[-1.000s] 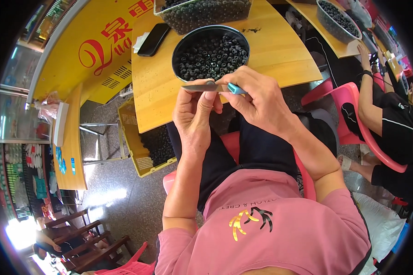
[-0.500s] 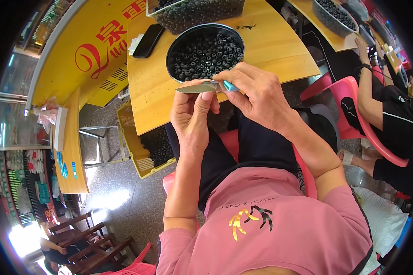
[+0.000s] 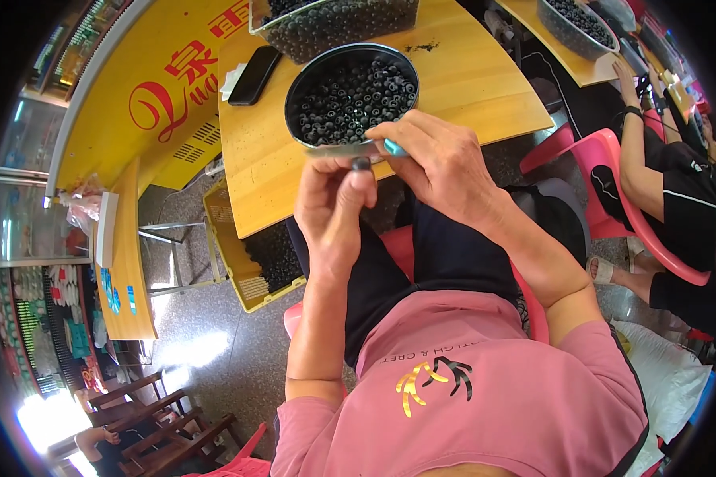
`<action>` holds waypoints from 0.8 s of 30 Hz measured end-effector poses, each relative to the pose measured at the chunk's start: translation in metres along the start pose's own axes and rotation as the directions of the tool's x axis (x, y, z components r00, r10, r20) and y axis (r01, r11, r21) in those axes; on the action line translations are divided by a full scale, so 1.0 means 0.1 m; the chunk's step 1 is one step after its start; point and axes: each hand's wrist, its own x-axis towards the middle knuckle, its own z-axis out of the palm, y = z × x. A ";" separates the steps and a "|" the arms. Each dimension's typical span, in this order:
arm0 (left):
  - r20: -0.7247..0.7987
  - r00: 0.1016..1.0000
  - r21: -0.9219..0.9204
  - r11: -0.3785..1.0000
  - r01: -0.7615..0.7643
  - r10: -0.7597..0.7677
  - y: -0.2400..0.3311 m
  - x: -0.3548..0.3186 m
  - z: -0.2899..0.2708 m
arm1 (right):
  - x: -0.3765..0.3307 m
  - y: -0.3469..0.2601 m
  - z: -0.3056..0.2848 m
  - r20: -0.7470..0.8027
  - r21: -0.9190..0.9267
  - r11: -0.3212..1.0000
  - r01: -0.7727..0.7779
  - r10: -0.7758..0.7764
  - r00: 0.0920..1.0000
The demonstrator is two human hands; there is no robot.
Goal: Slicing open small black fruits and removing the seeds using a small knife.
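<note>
My right hand [image 3: 445,163] is closed round the teal handle [image 3: 393,148] of a small knife. Its blade [image 3: 336,149] points left, just above the fingers of my left hand [image 3: 332,203]. Between the thumb and fingers of that hand I pinch a small dark round berry-like piece [image 3: 361,164], close under the blade. Beyond both hands, at the table's near edge, stands a black bowl [image 3: 292,119] of many similar dark pieces, several showing a pale ring. Whether the blade touches the pinched piece I cannot tell.
Behind the bowl on the wooden table [image 3: 485,87] is a clear tub [image 3: 334,36] of dark pieces. A black phone [image 3: 254,75] lies left of the bowl. Below the table's left side, a yellow crate [image 3: 272,296] holds more. At right, a person [image 3: 644,175] sits on a pink chair [image 3: 605,179].
A dark round piece now shows between my left thumb and fingers. The knife blade has turned to a narrower view, and the left thumb has dropped slightly away from it.
</note>
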 end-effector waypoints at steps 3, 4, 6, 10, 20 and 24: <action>0.086 0.987 0.008 0.990 -0.139 0.137 0.11 -0.05 0.07 | -0.08 0.17 0.11 -0.019 -0.050 0.984 -0.172 0.171 0.985; 0.079 0.984 -0.008 0.987 -0.161 0.161 0.15 -0.07 0.06 | -0.08 0.18 0.11 -0.013 -0.038 0.986 -0.160 0.160 0.987; -0.035 0.982 -0.035 0.982 -0.185 0.184 0.20 -0.06 -0.04 | -0.08 0.18 0.13 -0.046 0.095 0.956 -0.278 0.283 0.958; -0.343 0.911 0.290 0.948 -0.128 0.228 0.34 -0.05 -0.56 | -0.04 0.28 -0.06 -0.115 0.044 0.951 -0.305 0.308 0.944; -0.561 0.757 0.777 0.529 0.341 0.336 0.68 -0.28 -1.84 | 0.19 0.40 -0.25 -0.082 0.188 0.870 -0.456 0.477 0.875; -0.317 0.899 0.776 0.627 0.062 0.304 0.62 0.06 -1.27 | 0.26 0.45 -0.32 -0.062 0.204 0.858 -0.472 0.492 0.868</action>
